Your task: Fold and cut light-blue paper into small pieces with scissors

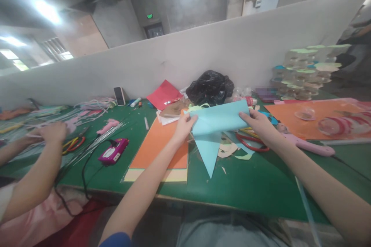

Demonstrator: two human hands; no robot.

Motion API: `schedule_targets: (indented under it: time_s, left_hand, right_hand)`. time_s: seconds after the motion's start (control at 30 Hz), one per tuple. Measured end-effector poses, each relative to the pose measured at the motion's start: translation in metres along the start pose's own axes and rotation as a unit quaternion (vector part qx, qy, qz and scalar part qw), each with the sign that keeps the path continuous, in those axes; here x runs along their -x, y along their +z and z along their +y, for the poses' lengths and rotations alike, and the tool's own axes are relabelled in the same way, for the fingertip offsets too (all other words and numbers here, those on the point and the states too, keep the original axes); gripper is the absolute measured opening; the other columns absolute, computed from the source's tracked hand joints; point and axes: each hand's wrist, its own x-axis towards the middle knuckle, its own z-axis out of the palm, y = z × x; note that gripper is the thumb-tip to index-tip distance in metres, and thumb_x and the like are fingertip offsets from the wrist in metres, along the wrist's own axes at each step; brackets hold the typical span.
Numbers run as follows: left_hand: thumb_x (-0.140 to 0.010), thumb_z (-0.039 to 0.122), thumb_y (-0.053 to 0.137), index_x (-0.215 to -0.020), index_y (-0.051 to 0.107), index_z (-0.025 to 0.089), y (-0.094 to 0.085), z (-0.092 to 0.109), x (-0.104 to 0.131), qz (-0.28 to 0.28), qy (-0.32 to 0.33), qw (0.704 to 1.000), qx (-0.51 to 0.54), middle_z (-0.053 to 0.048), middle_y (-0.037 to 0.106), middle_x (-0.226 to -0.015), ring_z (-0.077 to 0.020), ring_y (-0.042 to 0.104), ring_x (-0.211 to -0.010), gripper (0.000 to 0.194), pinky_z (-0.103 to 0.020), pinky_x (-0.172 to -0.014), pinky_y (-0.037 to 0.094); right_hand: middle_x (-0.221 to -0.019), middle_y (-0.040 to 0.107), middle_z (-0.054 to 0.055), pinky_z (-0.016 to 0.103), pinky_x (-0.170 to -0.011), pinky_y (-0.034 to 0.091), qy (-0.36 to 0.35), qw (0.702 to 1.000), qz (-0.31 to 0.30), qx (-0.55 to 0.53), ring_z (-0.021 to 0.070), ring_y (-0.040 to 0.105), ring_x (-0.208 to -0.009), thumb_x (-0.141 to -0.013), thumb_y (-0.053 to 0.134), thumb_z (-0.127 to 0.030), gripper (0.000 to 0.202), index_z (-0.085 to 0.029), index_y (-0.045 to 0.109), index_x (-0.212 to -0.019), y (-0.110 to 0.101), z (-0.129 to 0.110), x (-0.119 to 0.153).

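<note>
Light-blue paper sheet (220,117), one piece: held raised in front of the crumpled black plastic bag (210,88), upper part a broad folded or rolled band, lower part a triangular point directed downward; contact of the tip with the green tabletop (246,189) impossible to tell. Left hand (184,127): closed in a pinch on the sheet's left end, thumb on the near face, remaining fingers partly hidden. Right hand (259,121): likewise pinched on the right end, thumb in front, other fingers mostly behind. In front of the bag, beneath the sheet: cream and green paper scraps (227,148); red ring-shaped handle (253,148), near the right wrist. Left-front of the bag: orange paper sheets (162,142) over a pale yellow layer. Left of the bag: red paper sheet (164,94). Right of the bag: pink glue gun (314,146), corded; clear plastic bottle with red-and-white label (344,123), lying on orange sheeting (285,117). Far left of the bag: co-worker's hand (55,131); magenta box-shaped device (114,151).
</note>
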Motion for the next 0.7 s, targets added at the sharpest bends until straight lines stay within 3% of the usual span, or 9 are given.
schedule_targets:
  time_s: [0.27, 0.7]
  left_hand:
    - [-0.076, 0.047, 0.07, -0.072, 0.054, 0.018, 0.001, 0.0008, 0.0013, -0.008, -0.009, 1.0, 0.0, 0.005, 0.048, -0.061, -0.0089, 0.038, -0.056, 0.034, -0.021, -0.055, 0.03]
    - [-0.078, 0.048, 0.068, -0.082, 0.062, 0.016, 0.0003, -0.0019, -0.0009, -0.016, 0.0, 1.0, -0.01, 0.001, 0.06, -0.074, -0.0116, 0.049, -0.065, 0.033, -0.023, -0.062, 0.038]
  right_hand:
    - [-0.108, 0.075, 0.006, 0.047, -0.09, 0.051, 0.002, 1.0, -0.015, 0.002, 0.0328, 0.067, -0.102, -0.079, 0.063, -0.054, 0.04, -0.024, 0.069, -0.104, -0.0014, 0.0024, -0.002]
    - [-0.108, 0.075, 0.007, 0.043, -0.086, 0.052, 0.006, 1.0, -0.011, -0.001, 0.0312, 0.067, -0.099, -0.078, 0.065, -0.05, 0.037, -0.023, 0.07, -0.104, -0.0012, -0.0006, -0.0003]
